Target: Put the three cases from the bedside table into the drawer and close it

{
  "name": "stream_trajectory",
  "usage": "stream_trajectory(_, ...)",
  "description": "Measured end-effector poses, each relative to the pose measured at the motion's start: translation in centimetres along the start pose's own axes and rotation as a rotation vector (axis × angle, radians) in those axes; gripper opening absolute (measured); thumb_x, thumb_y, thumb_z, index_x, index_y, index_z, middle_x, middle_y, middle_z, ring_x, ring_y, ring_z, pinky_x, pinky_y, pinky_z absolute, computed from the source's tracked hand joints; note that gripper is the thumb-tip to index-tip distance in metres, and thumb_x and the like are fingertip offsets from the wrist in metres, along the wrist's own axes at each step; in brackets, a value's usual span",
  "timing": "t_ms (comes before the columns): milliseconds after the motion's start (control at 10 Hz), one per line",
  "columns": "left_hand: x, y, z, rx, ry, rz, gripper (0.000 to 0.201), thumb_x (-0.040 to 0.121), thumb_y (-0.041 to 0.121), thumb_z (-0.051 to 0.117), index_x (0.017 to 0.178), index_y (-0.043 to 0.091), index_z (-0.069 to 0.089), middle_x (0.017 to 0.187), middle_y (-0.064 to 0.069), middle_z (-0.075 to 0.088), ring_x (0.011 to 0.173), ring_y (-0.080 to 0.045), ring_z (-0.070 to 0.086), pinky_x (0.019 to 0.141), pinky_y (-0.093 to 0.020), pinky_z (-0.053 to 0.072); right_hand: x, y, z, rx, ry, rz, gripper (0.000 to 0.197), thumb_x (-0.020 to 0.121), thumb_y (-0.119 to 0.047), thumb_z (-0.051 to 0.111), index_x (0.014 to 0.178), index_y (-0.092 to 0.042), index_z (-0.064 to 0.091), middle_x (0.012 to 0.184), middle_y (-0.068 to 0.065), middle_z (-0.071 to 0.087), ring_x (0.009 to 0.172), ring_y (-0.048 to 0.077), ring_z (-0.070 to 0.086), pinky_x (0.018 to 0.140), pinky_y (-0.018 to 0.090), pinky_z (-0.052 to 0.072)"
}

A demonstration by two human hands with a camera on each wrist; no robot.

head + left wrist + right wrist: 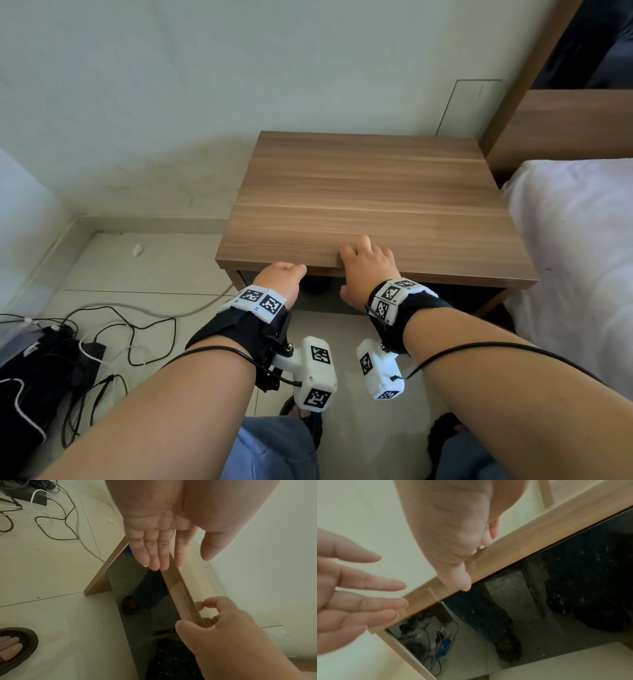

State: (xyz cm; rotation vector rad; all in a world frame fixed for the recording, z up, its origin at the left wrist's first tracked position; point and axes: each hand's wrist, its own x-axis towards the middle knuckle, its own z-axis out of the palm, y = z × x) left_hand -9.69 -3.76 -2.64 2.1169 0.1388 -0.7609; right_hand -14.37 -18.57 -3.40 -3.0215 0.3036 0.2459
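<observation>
The wooden bedside table (376, 188) has a bare top; no case is in any view. Under the top sits a dark glossy front panel (556, 574) that mirrors the floor, and it looks flush with the table. My left hand (284, 274) is at the table's front edge (181, 595), its fingers (154, 555) straight with the tips touching the edge. My right hand (366, 263) holds the same edge further right. Its fingers curl onto the top and its thumb (185, 626) presses the front face.
A bed with a white sheet (575, 257) stands close on the right, with a wooden headboard (565, 126) behind. Cables and a black bag (85, 342) lie on the tiled floor at the left. My sandalled foot (15, 646) is in front of the table.
</observation>
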Motion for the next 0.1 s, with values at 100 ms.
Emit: stream_trajectory(100, -0.56, 0.51, -0.47, -0.015, 0.067, 0.041, 0.045, 0.09, 0.038, 0.046, 0.125, 0.011, 0.056, 0.13, -0.013, 0.06, 0.12, -0.032, 0.057, 0.104, -0.045, 0.045, -0.57, 0.31, -1.36, 0.157, -0.074, 0.072, 0.051, 0.079, -0.03, 0.06, 0.125, -0.014, 0.045, 0.125, 0.009, 0.041, 0.109, 0.031, 0.053, 0.094, 0.039, 0.042)
